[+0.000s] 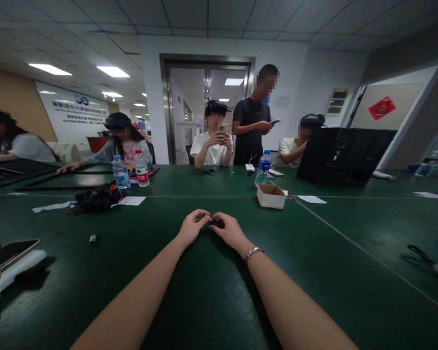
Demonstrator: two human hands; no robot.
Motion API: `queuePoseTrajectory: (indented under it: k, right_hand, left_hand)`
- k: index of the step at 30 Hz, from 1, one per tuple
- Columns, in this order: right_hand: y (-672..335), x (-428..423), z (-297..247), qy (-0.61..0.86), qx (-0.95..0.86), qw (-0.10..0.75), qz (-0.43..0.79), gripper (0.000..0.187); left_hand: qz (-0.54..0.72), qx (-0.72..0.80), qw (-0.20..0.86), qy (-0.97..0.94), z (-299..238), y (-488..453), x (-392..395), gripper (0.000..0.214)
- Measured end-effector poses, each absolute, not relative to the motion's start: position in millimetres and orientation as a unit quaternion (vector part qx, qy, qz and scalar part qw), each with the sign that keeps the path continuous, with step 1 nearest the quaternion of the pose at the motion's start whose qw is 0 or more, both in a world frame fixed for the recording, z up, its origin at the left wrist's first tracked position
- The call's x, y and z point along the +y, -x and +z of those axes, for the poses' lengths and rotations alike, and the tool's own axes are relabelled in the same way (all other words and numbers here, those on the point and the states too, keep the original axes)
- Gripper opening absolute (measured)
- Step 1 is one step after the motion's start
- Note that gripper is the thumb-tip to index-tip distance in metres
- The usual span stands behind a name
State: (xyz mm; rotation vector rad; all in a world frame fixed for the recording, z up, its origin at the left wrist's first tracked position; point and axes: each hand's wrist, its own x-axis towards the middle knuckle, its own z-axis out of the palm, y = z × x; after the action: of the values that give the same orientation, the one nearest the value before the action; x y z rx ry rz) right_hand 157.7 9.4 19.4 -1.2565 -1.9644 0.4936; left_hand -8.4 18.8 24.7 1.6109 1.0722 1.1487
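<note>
Over the middle of the green table, my two hands meet at their fingertips. My right hand, with a silver bracelet at its wrist, is closed in a pinch on a small black piece. My left hand is also pinched, its thumb and forefinger against the left end of that piece. A tiny pale or metallic bit shows there, too small to name. Fingers cover much of whatever lies between the hands.
Beyond my hands stand a small open box and a blue-capped water bottle. To the left lie a bundle of black straps, a small metallic piece and a phone. Several people are around the far side.
</note>
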Motion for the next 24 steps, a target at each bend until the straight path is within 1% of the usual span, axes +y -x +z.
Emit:
queuePoseTrajectory:
  k: [5,14,24]
  right_hand:
    - [-158.4,12.1,15.5,0.479,-0.774,0.378,0.171,0.023]
    - [-159.8,11.2,16.4,0.477,-0.78,0.371,0.163,0.023]
    - [-160.0,9.0,20.8,0.488,-0.774,0.376,0.147,0.02]
  left_hand:
    - [0.47,0.44,0.427,-0.635,19.3,8.5,23.5,0.028]
    - [0.461,0.443,0.438,-0.633,22.1,9.1,20.2,0.022]
    - [0.441,0.444,0.449,-0.638,23.9,12.1,20.6,0.025]
